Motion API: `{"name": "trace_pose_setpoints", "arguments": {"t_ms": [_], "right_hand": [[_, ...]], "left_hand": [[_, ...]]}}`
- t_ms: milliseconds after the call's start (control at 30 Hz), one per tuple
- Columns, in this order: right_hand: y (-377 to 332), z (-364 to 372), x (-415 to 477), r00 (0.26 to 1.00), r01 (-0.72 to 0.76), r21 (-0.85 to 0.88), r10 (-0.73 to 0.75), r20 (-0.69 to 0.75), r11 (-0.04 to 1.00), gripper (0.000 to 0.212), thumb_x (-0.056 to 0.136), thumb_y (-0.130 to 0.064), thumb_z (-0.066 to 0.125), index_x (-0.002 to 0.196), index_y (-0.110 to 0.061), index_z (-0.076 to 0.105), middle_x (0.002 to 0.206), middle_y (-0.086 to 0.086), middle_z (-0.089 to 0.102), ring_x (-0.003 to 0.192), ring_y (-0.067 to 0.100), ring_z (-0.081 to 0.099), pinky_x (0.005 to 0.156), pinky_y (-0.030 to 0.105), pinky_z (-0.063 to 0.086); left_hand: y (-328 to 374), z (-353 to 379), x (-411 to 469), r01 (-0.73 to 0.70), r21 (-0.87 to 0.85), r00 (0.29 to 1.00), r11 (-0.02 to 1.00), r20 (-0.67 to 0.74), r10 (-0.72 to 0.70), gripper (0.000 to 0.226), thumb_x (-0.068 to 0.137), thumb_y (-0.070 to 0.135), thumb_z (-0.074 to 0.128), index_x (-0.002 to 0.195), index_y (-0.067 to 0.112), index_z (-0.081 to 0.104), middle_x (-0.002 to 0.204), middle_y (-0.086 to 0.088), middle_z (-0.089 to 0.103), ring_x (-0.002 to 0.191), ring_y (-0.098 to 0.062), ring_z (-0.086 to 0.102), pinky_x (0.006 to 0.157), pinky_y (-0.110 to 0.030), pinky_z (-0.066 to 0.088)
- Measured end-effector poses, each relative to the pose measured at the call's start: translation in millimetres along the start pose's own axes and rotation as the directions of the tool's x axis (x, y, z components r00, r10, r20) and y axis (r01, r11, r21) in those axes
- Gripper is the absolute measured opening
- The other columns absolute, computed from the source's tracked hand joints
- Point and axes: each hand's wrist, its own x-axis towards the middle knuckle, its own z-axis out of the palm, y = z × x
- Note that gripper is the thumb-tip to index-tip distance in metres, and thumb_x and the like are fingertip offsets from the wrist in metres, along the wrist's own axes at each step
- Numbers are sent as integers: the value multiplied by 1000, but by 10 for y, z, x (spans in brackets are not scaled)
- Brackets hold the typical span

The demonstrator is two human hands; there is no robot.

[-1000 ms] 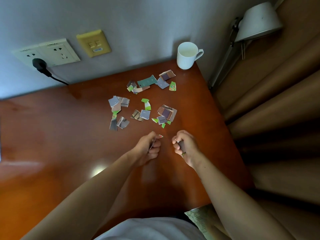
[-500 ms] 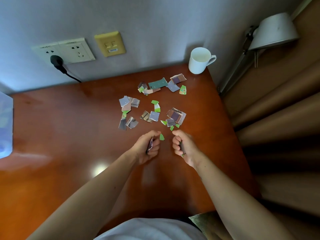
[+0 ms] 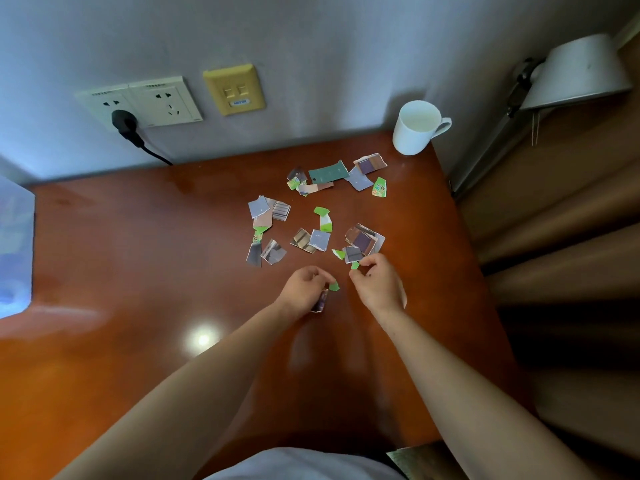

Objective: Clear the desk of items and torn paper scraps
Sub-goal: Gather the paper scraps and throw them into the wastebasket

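Note:
Several torn paper scraps (image 3: 317, 216) lie scattered on the red-brown wooden desk (image 3: 138, 258), between the desk's middle and the far right corner. My left hand (image 3: 304, 289) grips a few collected scraps (image 3: 322, 301), and a small green scrap (image 3: 334, 286) sticks out by its fingertips. My right hand (image 3: 377, 282) reaches into the near edge of the pile and pinches a small green scrap (image 3: 355, 265). A white mug (image 3: 415, 128) stands in the far right corner, next to the wall.
A translucent plastic box (image 3: 14, 247) sits at the desk's left edge. Wall sockets (image 3: 142, 102) with a black plug and cable are on the wall behind. A lamp (image 3: 575, 72) hangs at the right above brown upholstery. The desk's right edge runs close to my right hand.
My right hand has moved forward from beside the left hand to the nearest scraps and pinches a green one. The left hand stays put with its scraps. The view shifted right and down.

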Motion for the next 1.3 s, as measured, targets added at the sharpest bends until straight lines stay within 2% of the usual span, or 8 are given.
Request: {"name": "trace_pose_setpoints", "arguments": {"t_ms": [167,467,667,800,867,967,1100,1300], "right_hand": [[-43,29,39,1000,11,-204,-16,-22,979,30,91,-40,62,114,-23,52,106,-2,66,97,22,63,60,25,40],[-78,87,101,997,39,-273,-57,-57,961,18,95,-34,58,109,-23,56,109,1,68,95,23,64,65,29,50],[-67,87,163,999,42,-184,-40,15,982,4,92,-29,60,92,-25,59,94,-3,67,86,21,63,61,26,47],[-69,75,143,991,-18,69,9,131,997,11,86,-23,62,75,-20,60,73,-4,60,70,17,57,59,25,42],[-94,46,92,981,-125,321,69,181,939,16,83,-15,60,68,-16,56,61,-2,52,55,14,46,49,23,33],[-109,-34,44,950,-286,601,142,277,746,17,80,-2,48,66,-12,46,58,2,45,43,11,32,41,19,19],[-87,-87,27,932,-322,743,61,356,586,15,78,3,37,70,-9,42,64,7,52,43,13,36,40,19,19],[-165,-143,18,919,-304,752,-29,394,584,8,71,-11,44,67,-15,39,57,-1,41,45,12,33,43,23,17]], "left_hand": [[-45,-19,91,-197,514,973,835,-5,232,19,91,14,42,93,26,57,60,5,63,51,-11,62,52,-21,48],[-114,-96,199,-341,856,904,388,187,384,28,97,35,48,123,29,41,88,-2,65,81,-28,62,61,-32,43],[-24,-72,242,-281,886,932,370,160,324,22,96,36,51,113,22,49,99,-5,67,91,-30,61,65,-31,41],[-27,-117,252,-253,883,951,396,150,271,23,96,42,50,104,20,52,93,-3,66,87,-25,61,65,-30,41],[-37,-105,225,-243,728,969,640,147,201,22,98,37,49,97,16,52,75,-2,63,65,-19,60,58,-26,42],[12,-78,188,-75,114,993,991,104,64,17,98,14,42,83,8,48,53,-3,47,33,-12,41,38,-18,33],[110,-129,146,68,-349,980,935,198,3,25,89,9,24,71,15,41,52,1,31,38,-10,22,40,-13,16],[196,-128,131,69,-506,962,860,261,77,39,97,36,32,67,15,43,60,0,40,44,-11,25,41,-19,16]]}}
